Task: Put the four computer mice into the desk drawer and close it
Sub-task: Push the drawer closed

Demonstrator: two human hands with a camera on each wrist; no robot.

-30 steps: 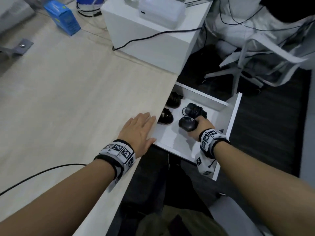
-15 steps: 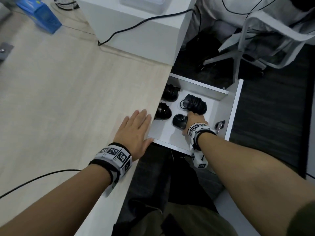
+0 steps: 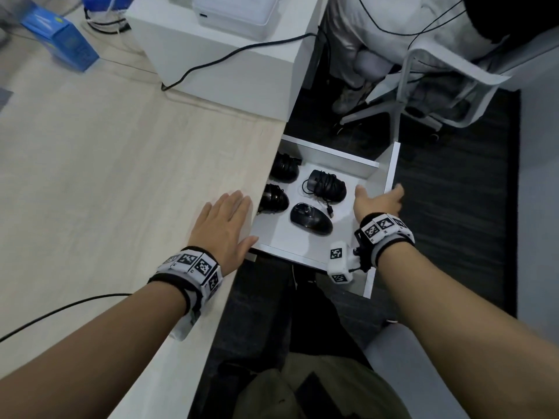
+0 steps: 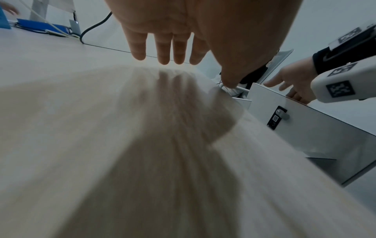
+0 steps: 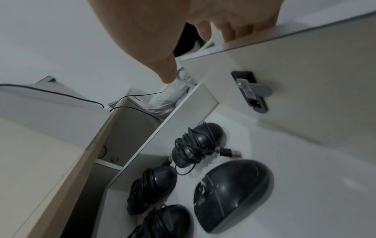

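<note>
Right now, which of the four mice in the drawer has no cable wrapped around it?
The front-right mouse, nearest the right hand; the other three are cable-wrapped.

The open white drawer [image 3: 382, 176] holds four black mice [image 3: 311, 219], lying apart.

All four mice sit in your open drawer [image 3: 383, 189], a white one pulled out from under the desk edge. Nearest you is the cordless mouse [image 3: 311, 219], smooth and black. Just behind it, a mouse [image 3: 328, 186] wrapped in its own cable, plug loose beside it. Two more wrapped mice [image 3: 273, 198] [image 3: 284, 166] lie half under the desktop.
</note>
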